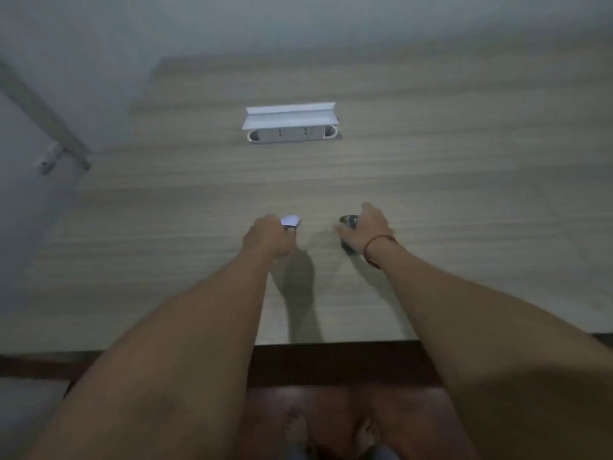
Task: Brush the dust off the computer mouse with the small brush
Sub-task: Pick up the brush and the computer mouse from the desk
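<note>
On the wooden desk (pixel 464 200) my right hand (pixel 368 230) lies over a dark computer mouse (pixel 348 221). Only the mouse's front end and a bit near my wrist show. The fingers curl around it. A red string bracelet circles that wrist. My left hand (pixel 268 237) is closed in a fist a short way to the left of the mouse. A pale, whitish-blue piece (pixel 290 221) pokes out beyond its knuckles, probably the small brush. The picture is too blurred to make out bristles. The two hands do not touch.
A white socket box (pixel 292 134) with its lid raised sits in the desk at the far middle. The desk's front edge (pixel 331 341) runs across below my forearms. A grey metal bracket (pixel 49 157) hangs off the left side. My bare feet stand on dark red floor.
</note>
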`<state>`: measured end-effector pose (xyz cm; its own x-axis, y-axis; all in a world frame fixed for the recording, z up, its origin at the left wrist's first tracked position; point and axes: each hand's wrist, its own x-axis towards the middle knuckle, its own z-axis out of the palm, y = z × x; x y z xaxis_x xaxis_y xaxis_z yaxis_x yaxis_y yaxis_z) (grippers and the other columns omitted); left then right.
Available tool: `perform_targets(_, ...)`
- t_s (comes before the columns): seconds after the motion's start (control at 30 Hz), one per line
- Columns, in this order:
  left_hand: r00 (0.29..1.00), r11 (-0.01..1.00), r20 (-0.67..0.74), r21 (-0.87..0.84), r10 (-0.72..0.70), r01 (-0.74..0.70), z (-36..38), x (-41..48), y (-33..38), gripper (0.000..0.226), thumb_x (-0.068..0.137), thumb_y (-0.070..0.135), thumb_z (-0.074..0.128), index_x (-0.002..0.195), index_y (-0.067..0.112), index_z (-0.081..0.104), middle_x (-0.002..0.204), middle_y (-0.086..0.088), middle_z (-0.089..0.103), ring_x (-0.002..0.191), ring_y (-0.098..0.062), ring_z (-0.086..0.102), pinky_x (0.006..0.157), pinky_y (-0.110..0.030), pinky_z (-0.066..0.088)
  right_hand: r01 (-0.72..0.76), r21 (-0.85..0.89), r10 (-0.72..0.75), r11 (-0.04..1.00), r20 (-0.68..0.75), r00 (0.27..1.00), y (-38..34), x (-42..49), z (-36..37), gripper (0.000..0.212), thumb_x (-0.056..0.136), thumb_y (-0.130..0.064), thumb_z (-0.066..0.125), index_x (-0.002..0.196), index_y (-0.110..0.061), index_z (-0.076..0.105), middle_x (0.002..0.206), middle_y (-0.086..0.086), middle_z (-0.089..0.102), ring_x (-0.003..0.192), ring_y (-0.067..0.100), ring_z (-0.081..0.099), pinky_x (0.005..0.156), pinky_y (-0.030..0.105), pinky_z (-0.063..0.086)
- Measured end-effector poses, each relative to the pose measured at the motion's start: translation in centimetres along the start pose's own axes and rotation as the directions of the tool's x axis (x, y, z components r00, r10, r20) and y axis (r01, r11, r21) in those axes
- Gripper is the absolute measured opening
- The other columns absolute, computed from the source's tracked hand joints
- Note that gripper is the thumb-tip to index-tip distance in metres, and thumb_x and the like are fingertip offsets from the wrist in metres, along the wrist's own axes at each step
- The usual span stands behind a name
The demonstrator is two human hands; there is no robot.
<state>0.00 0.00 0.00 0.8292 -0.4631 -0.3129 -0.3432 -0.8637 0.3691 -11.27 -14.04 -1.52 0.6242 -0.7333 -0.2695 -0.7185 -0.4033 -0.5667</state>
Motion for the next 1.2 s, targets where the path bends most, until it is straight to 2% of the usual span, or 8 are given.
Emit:
perform_targets(0.17, 0.979, 0.996, -0.189, -0.039, -0.080, 0.074, 4.8, 1.8, -1.4, 0.056, 0.085, 0.045, 0.059, 0.123, 0.005, 0.050, 0.129, -0.017, 0.052, 0.126, -0.035, 0.046, 0.099, -0.042, 0.041, -0.055, 0.038, 0.058, 0.998, -0.081, 0.995, 3.2, 0.2, 3.9, 0.119, 0.070, -0.058, 0.076, 0.153, -0.005, 0.010, 0.156, 0.014, 0.029, 0.144, 0.030, 0.030, 0.116, 0.040, 0.027)
perform_targets(0.27, 0.947, 0.994, -0.310, -0.093, -0.084, 0.057, 7.7, 2.3, -2.5, 0.064, 0.079, 0.051, 0.063, 0.122, 0.005, 0.049, 0.126, -0.016, 0.054, 0.122, -0.034, 0.049, 0.097, -0.041, 0.041, -0.021, -0.001, 0.021, 1.000, -0.189, 0.982, 5.0, 0.8, 6.6, 0.128, 0.065, -0.065, 0.074, 0.154, -0.005, 0.002, 0.159, 0.015, 0.025, 0.146, 0.030, 0.027, 0.118, 0.042, 0.022)
perform_targets(0.43, 0.879, 0.996, -0.477, -0.088, -0.024, -0.021, 10.5, 2.7, -4.2, 0.053, 0.077, 0.051, 0.064, 0.103, 0.004, 0.060, 0.110, -0.016, 0.060, 0.109, -0.034, 0.054, 0.091, -0.041, 0.043, -0.017, 0.029, 0.026, 0.999, -0.342, 0.939, 5.6, 1.1, 8.9, 0.122, 0.068, -0.066, 0.072, 0.153, -0.004, 0.009, 0.154, 0.015, 0.033, 0.143, 0.030, 0.030, 0.117, 0.041, 0.017)
perform_targets(0.57, 0.827, 0.988, -0.558, -0.152, -0.069, -0.020, 11.5, 3.3, -4.5, 0.045, 0.080, 0.046, 0.063, 0.097, 0.004, 0.063, 0.108, -0.016, 0.061, 0.107, -0.035, 0.055, 0.091, -0.041, 0.040, -0.027, 0.035, 0.039, 0.999, -0.423, 0.906, 5.6, 1.6, 9.9, 0.110, 0.078, -0.059, 0.066, 0.153, -0.004, 0.007, 0.151, 0.015, 0.037, 0.141, 0.030, 0.031, 0.117, 0.044, 0.019)
perform_targets(0.67, 0.786, 0.977, -0.616, -0.193, -0.053, -0.086, 12.5, 3.5, -5.0, 0.040, 0.082, 0.042, 0.062, 0.095, 0.005, 0.064, 0.105, -0.015, 0.062, 0.105, -0.034, 0.055, 0.091, -0.041, 0.040, 0.006, 0.004, -0.004, 1.000, -0.467, 0.884, 5.9, 1.8, 10.7, 0.103, 0.083, -0.056, 0.062, 0.153, -0.005, 0.007, 0.148, 0.014, 0.042, 0.138, 0.030, 0.035, 0.117, 0.046, 0.018)
perform_targets(0.87, 0.785, 0.979, -0.619, -0.177, -0.028, -0.105, 12.9, 3.8, -5.5, 0.041, 0.086, 0.042, 0.058, 0.104, 0.005, 0.063, 0.114, -0.016, 0.062, 0.111, -0.033, 0.055, 0.094, -0.040, 0.041, 0.132, 0.010, -0.114, 0.991, -0.451, 0.885, 5.8, 1.8, 10.8, 0.096, 0.084, -0.044, 0.063, 0.153, -0.008, 0.007, 0.142, 0.013, 0.049, 0.135, 0.030, 0.039, 0.117, 0.047, 0.020)
perform_targets(1.03, 0.790, 0.975, -0.612, -0.147, 0.044, -0.168, 13.5, 3.3, -6.0, 0.038, 0.092, 0.033, 0.052, 0.111, 0.001, 0.061, 0.120, -0.019, 0.061, 0.113, -0.036, 0.056, 0.092, -0.041, 0.045, 0.287, 0.049, -0.239, 0.957, -0.430, 0.870, 6.8, 0.6, 11.2, 0.097, 0.081, -0.044, 0.068, 0.152, -0.007, 0.013, 0.137, 0.015, 0.053, 0.129, 0.033, 0.046, 0.110, 0.041, 0.033)
perform_targets(1.2, 0.772, 0.935, -0.633, -0.236, 0.059, -0.265, 13.9, 0.4, -5.8, 0.029, 0.096, 0.023, 0.047, 0.114, 0.001, 0.057, 0.121, -0.020, 0.058, 0.115, -0.035, 0.052, 0.096, -0.041, 0.040, 0.295, 0.078, -0.243, 0.952, -0.386, 0.890, 7.5, -1.7, 11.4, 0.093, 0.075, -0.046, 0.075, 0.145, -0.010, 0.027, 0.136, 0.014, 0.052, 0.128, 0.033, 0.046, 0.106, 0.041, 0.039)
